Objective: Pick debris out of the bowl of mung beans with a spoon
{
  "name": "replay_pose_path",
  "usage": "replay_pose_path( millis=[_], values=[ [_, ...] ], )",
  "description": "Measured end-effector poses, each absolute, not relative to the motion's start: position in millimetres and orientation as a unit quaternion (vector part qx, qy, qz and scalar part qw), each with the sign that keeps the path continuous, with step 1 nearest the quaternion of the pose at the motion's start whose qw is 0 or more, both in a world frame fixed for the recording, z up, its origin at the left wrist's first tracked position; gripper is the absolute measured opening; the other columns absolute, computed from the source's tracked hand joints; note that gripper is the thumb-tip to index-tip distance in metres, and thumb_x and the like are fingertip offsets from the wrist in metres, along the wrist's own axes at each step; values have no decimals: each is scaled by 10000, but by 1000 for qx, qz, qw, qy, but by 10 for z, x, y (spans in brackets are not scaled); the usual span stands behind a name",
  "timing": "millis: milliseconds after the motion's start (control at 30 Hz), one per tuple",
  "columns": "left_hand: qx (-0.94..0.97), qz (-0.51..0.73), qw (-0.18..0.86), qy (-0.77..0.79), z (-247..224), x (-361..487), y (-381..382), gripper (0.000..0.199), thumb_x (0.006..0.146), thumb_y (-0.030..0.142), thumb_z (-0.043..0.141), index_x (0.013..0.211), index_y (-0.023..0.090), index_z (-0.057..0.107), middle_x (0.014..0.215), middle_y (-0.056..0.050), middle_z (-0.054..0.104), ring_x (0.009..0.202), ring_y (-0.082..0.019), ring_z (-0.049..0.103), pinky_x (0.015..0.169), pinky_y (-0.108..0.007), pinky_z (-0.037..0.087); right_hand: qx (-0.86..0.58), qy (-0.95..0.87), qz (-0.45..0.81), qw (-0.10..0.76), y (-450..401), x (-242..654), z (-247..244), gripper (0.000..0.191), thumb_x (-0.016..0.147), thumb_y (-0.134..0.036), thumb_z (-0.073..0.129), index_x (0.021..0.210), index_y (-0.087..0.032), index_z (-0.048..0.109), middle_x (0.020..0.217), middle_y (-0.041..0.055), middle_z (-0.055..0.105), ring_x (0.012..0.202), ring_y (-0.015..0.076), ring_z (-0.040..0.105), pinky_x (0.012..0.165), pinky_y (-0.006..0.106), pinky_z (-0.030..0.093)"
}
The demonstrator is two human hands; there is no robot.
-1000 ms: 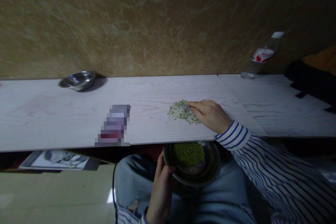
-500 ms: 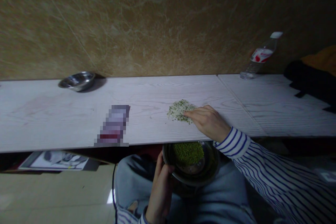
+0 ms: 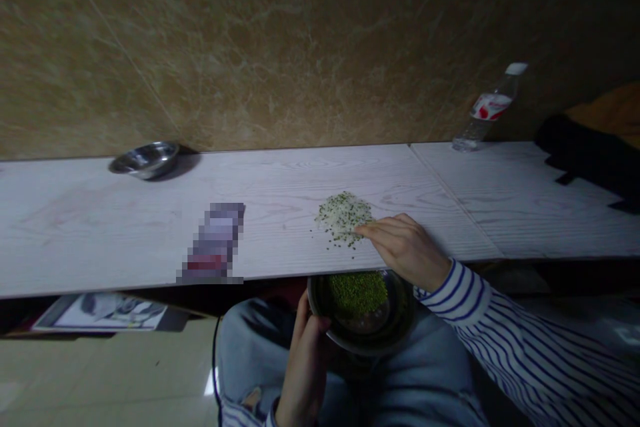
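Observation:
A loose pile of white rice mixed with green mung beans lies on the pale wooden counter. At its right near side is my right hand, palm down, with fingers stretched out and fingertips touching the grains. A few beans lie scattered just in front of the pile. Below the counter edge, my left hand grips the left rim of a metal bowl, thumb on the inside. Many green mung beans sit in this bowl, which is above my lap and tilted.
A second metal bowl stands at the back left by the wall. A pixelated, flat item lies near the front edge. At the back right are a clear plastic bottle and dark cloth. Under the counter, a shelf holds a printed picture.
My right hand has moved slightly toward me and the counter edge. The pile has spread a little, with more beans scattered on its near side. My left hand still holds the bowl.

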State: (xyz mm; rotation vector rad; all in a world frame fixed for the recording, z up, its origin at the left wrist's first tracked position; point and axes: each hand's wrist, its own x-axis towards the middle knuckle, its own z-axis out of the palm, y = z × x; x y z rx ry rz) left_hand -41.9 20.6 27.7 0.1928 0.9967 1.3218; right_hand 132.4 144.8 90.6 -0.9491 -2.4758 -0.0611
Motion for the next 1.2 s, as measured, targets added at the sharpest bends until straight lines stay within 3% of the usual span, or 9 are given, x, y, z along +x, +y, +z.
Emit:
replay_pose_path(
  millis=[467,700,1200],
  values=[
    [91,574,680,448,273,-437,204,613,718,169,563,1319,263,492,1368,-52,549,1247,-281,478,889,-341,479,-352,-900,-16,256,1267,1440,888,298,885,-72,486,1112,-179,648,1042,60,728,949,177,657,815,344,455],
    [88,578,674,451,272,-435,209,600,723,153,563,1311,252,491,1369,-53,544,1280,-277,444,949,-354,444,-332,-908,-21,254,1199,1433,897,294,887,-71,478,1098,-187,646,1026,57,733,928,180,662,779,340,456],
    [90,574,671,461,273,-424,199,591,717,158,558,1297,258,502,1344,-50,563,1267,-283,455,929,-352,450,-337,-904,-17,264,1088,1472,914,277,882,-77,491,1087,-181,645,1023,57,732,917,184,659,788,346,458]
  ],
)
